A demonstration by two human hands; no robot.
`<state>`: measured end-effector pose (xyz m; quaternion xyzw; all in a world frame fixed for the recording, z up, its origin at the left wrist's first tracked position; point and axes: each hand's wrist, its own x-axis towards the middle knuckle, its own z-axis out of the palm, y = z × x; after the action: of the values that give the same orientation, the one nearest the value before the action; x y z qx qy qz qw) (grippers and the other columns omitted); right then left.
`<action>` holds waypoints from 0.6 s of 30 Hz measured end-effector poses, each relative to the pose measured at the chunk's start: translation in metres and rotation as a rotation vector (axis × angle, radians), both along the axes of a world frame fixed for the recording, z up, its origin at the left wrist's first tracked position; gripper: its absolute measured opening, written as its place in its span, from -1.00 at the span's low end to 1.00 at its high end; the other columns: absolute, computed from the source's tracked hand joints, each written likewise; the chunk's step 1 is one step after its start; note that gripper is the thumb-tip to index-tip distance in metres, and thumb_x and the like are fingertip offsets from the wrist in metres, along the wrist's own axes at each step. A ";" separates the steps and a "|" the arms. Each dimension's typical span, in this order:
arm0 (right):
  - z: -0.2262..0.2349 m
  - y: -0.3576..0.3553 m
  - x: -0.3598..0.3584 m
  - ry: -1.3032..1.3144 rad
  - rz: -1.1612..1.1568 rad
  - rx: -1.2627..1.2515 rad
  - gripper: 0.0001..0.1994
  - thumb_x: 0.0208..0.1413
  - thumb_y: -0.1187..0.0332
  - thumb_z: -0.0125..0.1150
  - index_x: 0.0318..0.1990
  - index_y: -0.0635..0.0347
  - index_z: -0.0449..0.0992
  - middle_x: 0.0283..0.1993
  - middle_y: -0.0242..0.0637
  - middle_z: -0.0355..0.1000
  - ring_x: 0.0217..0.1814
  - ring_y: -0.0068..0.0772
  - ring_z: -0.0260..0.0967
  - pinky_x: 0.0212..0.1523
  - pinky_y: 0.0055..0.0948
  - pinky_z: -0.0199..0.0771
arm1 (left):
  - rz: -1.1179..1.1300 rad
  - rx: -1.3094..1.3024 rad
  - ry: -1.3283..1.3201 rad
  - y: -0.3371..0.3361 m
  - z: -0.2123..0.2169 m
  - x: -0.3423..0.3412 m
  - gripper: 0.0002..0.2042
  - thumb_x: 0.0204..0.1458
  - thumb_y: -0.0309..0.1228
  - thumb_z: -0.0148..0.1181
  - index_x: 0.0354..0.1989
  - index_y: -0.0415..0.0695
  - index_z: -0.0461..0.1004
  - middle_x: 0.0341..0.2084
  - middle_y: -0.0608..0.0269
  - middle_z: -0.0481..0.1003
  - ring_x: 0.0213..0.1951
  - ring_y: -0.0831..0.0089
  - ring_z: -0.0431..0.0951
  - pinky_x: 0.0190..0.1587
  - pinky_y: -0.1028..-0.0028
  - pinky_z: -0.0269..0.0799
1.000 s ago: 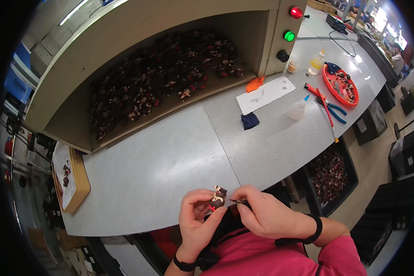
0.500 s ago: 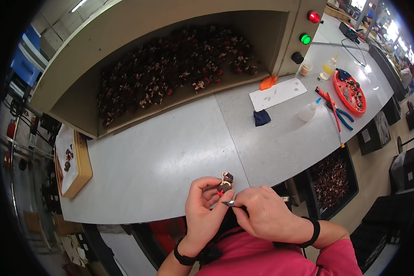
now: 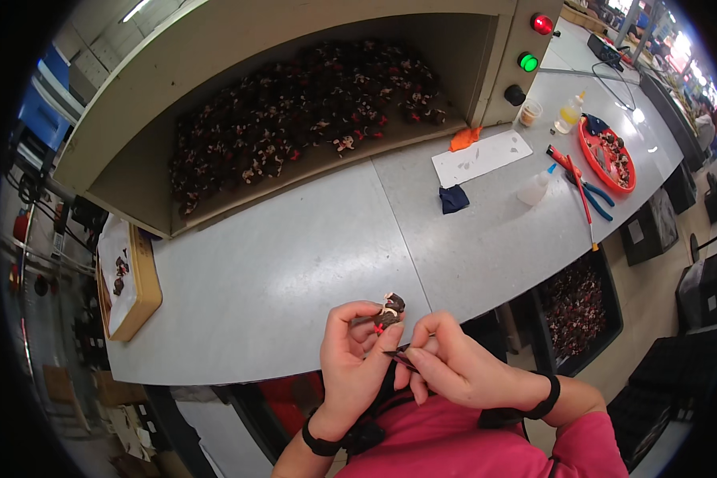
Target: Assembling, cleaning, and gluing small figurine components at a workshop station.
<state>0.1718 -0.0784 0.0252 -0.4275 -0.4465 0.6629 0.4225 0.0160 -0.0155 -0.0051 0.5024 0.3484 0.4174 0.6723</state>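
Over the near edge of the worktable (image 3: 295, 279), my left hand (image 3: 349, 344) pinches a small dark brown figurine (image 3: 389, 309) with cream trim and a red bow-like part. The figurine is upright between thumb and fingers. My right hand (image 3: 462, 368), just to the right, is closed on a slim craft knife (image 3: 398, 359). Its dark pointed tip reaches the left thumb, a little below the figurine. Most of the knife's handle is hidden by the right fingers.
Behind, a beige cabinet (image 3: 510, 72) holds many similar figurines. On the right lie a white card (image 3: 486, 159), blue cloth (image 3: 454, 200), glue bottle (image 3: 536, 190), pliers (image 3: 596, 199), brush (image 3: 581, 203) and red tray (image 3: 631, 179). A yellow-edged tray (image 3: 145, 275) stands left; a black crate (image 3: 609, 319) sits below.
My right hand has rolled and shifted its fingers on the knife, so the blade looks darker and more edge-on. The left hand has turned the figurine slightly.
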 end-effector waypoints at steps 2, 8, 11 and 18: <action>0.000 0.003 0.001 0.011 0.011 -0.048 -0.88 0.34 0.44 -0.24 -0.08 0.23 0.01 -0.35 -0.21 0.42 -0.47 -0.60 0.39 -0.43 -0.61 0.37 | -0.009 -0.008 -0.010 0.000 -0.002 0.000 -0.73 0.11 -0.65 0.10 -0.06 -0.20 0.23 -0.11 0.07 0.44 -0.09 0.42 0.53 -0.05 0.47 0.49; -0.003 0.001 0.009 -0.024 0.019 -0.120 -0.86 0.34 0.39 -0.17 -0.11 0.22 0.04 -0.39 -0.27 0.43 -0.52 -0.60 0.38 -0.44 -0.59 0.38 | 0.002 -0.007 -0.022 0.000 0.000 0.000 -0.73 0.11 -0.66 0.09 -0.05 -0.19 0.23 -0.10 0.09 0.43 -0.09 0.40 0.53 -0.04 0.45 0.49; -0.002 -0.001 0.016 -0.028 0.023 -0.131 -0.84 0.34 0.39 -0.18 -0.07 0.22 0.05 -0.39 -0.29 0.43 -0.52 -0.60 0.37 -0.45 -0.60 0.37 | 0.010 -0.028 -0.040 0.000 0.000 0.001 -0.72 0.10 -0.66 0.09 -0.05 -0.19 0.23 -0.09 0.12 0.39 -0.08 0.39 0.52 -0.02 0.44 0.49; 0.005 0.001 0.024 -0.325 -0.057 0.068 -0.81 0.33 0.33 -0.12 -0.07 0.27 0.29 -0.38 -0.21 0.43 -0.43 -0.34 0.42 -0.37 -0.43 0.39 | -0.042 0.101 0.001 -0.001 -0.010 -0.010 -0.64 0.01 -0.70 0.21 -0.06 -0.20 0.25 -0.09 0.15 0.38 -0.07 0.46 0.51 -0.04 0.51 0.48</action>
<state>0.1955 -0.0775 0.0302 -0.5270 -0.5187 0.5572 0.3778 0.0060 -0.0164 -0.0154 0.5429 0.3166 0.4200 0.6546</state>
